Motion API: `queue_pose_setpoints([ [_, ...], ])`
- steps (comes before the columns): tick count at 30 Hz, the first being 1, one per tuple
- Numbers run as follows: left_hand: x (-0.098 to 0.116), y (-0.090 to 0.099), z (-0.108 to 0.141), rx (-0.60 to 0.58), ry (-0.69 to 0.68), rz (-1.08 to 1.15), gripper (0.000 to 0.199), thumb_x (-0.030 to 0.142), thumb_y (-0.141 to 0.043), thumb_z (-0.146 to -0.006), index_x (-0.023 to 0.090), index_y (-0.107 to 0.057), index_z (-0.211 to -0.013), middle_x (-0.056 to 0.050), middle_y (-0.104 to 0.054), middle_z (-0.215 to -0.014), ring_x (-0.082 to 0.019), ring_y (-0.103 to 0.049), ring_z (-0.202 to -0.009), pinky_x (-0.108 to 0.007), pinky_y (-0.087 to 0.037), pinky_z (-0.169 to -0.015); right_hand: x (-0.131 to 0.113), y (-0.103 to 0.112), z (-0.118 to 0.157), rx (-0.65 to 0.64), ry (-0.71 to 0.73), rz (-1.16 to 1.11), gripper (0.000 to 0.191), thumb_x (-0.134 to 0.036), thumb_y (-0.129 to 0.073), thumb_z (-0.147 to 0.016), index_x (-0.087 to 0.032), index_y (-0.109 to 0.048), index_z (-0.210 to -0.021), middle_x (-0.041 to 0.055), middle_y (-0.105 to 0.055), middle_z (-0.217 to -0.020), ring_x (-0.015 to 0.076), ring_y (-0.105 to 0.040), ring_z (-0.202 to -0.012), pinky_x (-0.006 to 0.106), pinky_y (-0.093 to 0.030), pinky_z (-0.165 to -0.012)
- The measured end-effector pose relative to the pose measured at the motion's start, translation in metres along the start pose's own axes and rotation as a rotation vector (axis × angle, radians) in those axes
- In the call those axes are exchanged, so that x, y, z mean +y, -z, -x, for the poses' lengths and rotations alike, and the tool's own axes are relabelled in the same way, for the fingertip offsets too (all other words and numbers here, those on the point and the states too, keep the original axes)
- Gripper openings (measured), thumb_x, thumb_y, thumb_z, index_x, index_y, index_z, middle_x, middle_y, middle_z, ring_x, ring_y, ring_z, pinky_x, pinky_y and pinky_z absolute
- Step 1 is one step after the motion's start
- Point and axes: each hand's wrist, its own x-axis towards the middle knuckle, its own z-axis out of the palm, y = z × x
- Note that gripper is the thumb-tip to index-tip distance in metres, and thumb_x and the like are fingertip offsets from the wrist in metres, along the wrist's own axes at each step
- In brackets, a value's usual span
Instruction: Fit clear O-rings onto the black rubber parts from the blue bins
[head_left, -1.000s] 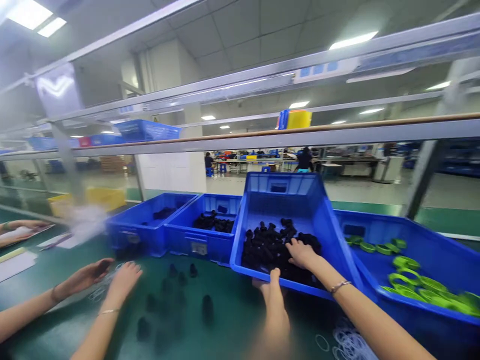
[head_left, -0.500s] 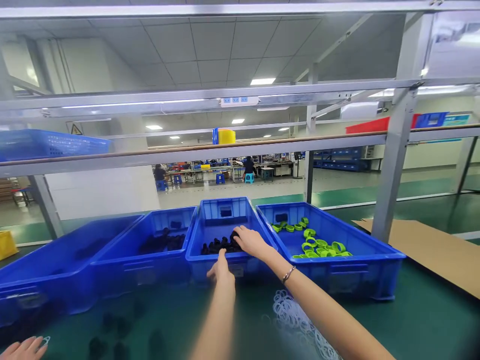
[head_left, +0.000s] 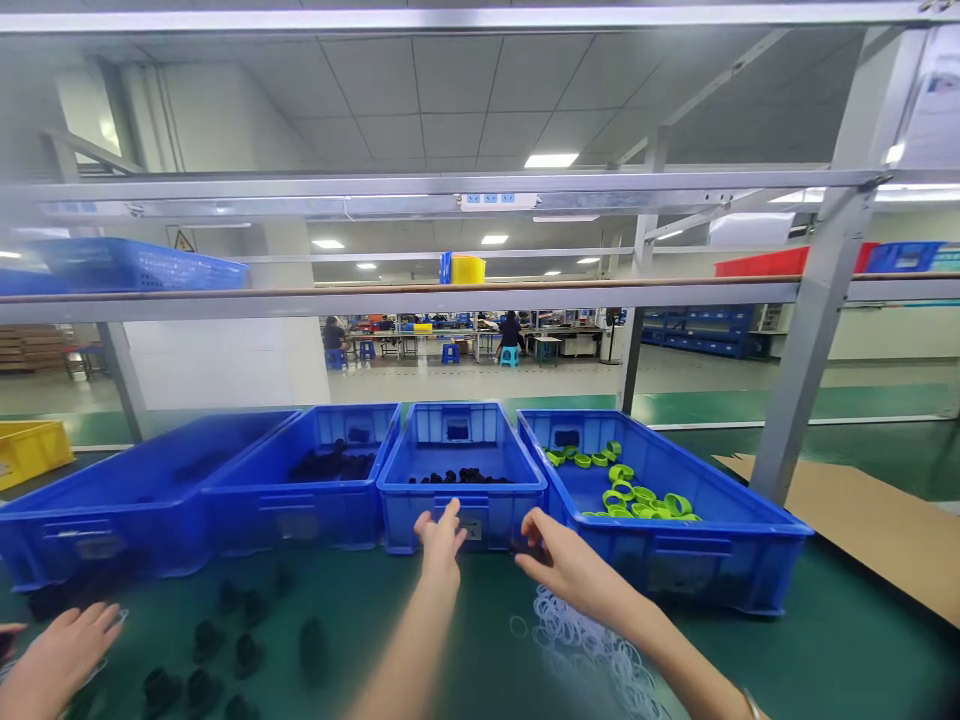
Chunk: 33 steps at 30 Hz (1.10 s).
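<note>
A green tabletop [head_left: 825, 640] at a factory workstation carries a row of four blue plastic bins under a steel shelf frame [head_left: 480, 298], with a sheet of cardboard [head_left: 862, 520] lying at the far right and a production hall visible beyond. The person's hands are at the front wall of the third blue bin [head_left: 461, 480], which sits flat between a bin of dark parts [head_left: 315, 490] and a larger bin of green rings [head_left: 660, 500], touching both neighbours. The left hand [head_left: 441, 538] is spread, fingers splayed against the bin's front wall beside its small label; its grip is open and holds nothing. The right hand [head_left: 566, 565] hovers just off the bin's front right corner, fingers loosely curled and empty as far as can be seen. The bin looks stiff and light in itself, though its shallow layer of black parts [head_left: 461, 477] would add some weight and could slide if it tilts; the rolled rim at the front edge appears the surest place to take hold. A co-worker's hand [head_left: 56, 655] rests at the lower left near loose black caps [head_left: 225, 650] on the tabletop, and a scatter of thin white rubber rings [head_left: 592, 650] lies below the right hand.
</note>
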Motion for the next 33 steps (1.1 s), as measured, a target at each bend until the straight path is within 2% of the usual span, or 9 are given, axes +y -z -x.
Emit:
queue_pose_setpoints([
  [4, -0.009, 0.034, 0.053, -0.660, 0.121, -0.123, 0.041, 0.057, -0.062, -0.084, 0.018, -0.063, -0.097, -0.012, -0.069, -0.102, -0.019, -0.070, -0.082, -0.032, -0.059, -0.073, -0.003, -0.036, 0.025, -0.076, 0.009, -0.014, 0.016, -0.015, -0.057, -0.083, -0.024, -0.046, -0.088, -0.0040, -0.056, -0.086, 0.0148, -0.054, -0.073, 0.025, -0.039, -0.063],
  [6, -0.017, 0.051, 0.069, -0.829, 0.105, -0.252, 0.047, 0.067, -0.061, -0.080, 0.021, -0.068, -0.088, -0.007, -0.070, -0.090, -0.021, -0.070, -0.078, -0.036, -0.060, -0.071, -0.007, -0.054, 0.031, -0.116, 0.021, -0.002, 0.017, -0.012, -0.056, -0.079, -0.024, -0.047, -0.086, -0.0033, -0.056, -0.088, 0.0152, -0.054, -0.075, 0.025, -0.037, -0.063],
  [7, -0.022, 0.059, 0.073, -0.849, 0.104, -0.295, 0.047, 0.069, -0.063, -0.077, 0.023, -0.069, -0.087, -0.004, -0.070, -0.085, -0.022, -0.070, -0.077, -0.038, -0.060, -0.071, -0.010, -0.061, 0.032, -0.132, 0.025, 0.003, 0.016, -0.012, -0.056, -0.078, -0.024, -0.047, -0.085, -0.0030, -0.056, -0.089, 0.0154, -0.055, -0.076, 0.025, -0.036, -0.063],
  [9, -0.034, 0.072, 0.074, -0.826, 0.100, -0.375, 0.043, 0.069, -0.068, -0.072, 0.029, -0.070, -0.088, 0.001, -0.070, -0.079, -0.025, -0.071, -0.076, -0.042, -0.059, -0.071, -0.012, -0.069, 0.032, -0.165, 0.025, -0.020, 0.013, -0.013, -0.056, -0.079, -0.024, -0.051, -0.084, -0.0030, -0.057, -0.089, 0.0154, -0.056, -0.076, 0.025, -0.038, -0.064],
  [12, -0.059, 0.085, 0.064, -0.686, 0.051, -0.481, 0.042, 0.071, -0.070, -0.066, 0.034, -0.072, -0.086, 0.002, -0.071, -0.074, -0.027, -0.072, -0.079, -0.043, -0.058, -0.070, 0.004, -0.072, 0.030, -0.168, -0.013, -0.076, 0.008, -0.021, -0.057, -0.088, -0.027, -0.057, -0.093, -0.0045, -0.061, -0.091, 0.0138, -0.060, -0.074, 0.024, -0.043, -0.064],
  [16, -0.095, 0.093, 0.052, -0.516, -0.004, -0.514, 0.031, 0.070, -0.070, -0.063, 0.048, -0.071, -0.085, 0.010, -0.072, -0.080, -0.032, -0.072, -0.088, -0.044, -0.054, -0.073, 0.060, -0.081, 0.028, 0.077, -0.056, 0.294, 0.007, -0.021, -0.056, -0.091, -0.025, -0.059, -0.095, 0.0002, -0.064, -0.093, 0.0186, -0.066, -0.080, 0.028, -0.050, -0.065],
  [19, -0.110, 0.097, 0.051, -0.494, 0.003, -0.518, 0.023, 0.066, -0.064, -0.068, 0.056, -0.069, -0.088, 0.015, -0.072, -0.081, -0.032, -0.072, -0.092, -0.044, -0.053, -0.074, 0.094, -0.095, 0.032, 0.138, -0.068, 0.450, 0.012, -0.012, -0.056, -0.086, -0.023, -0.061, -0.085, 0.0036, -0.064, -0.087, 0.0237, -0.068, -0.081, 0.030, -0.050, -0.060],
  [26, -0.093, 0.098, 0.065, -0.503, -0.043, -0.639, 0.028, 0.067, -0.059, -0.075, 0.054, -0.068, -0.098, 0.014, -0.073, -0.085, -0.029, -0.073, -0.092, -0.039, -0.056, -0.073, 0.105, -0.105, 0.040, 0.136, -0.028, 0.480, 0.018, -0.016, -0.050, -0.092, -0.025, -0.061, -0.081, 0.0015, -0.063, -0.082, 0.0213, -0.067, -0.076, 0.030, -0.049, -0.060],
  [33, -0.066, 0.094, 0.083, -0.587, 0.014, -0.238, 0.042, 0.073, -0.061, -0.076, 0.041, -0.071, -0.102, 0.003, -0.072, -0.091, -0.025, -0.072, -0.087, -0.041, -0.058, -0.077, 0.108, -0.104, 0.045, 0.054, 0.002, 0.466, 0.010, -0.018, -0.059, -0.087, -0.026, -0.063, -0.083, 0.0013, -0.062, -0.086, 0.0244, -0.065, -0.079, 0.033, -0.048, -0.062],
])
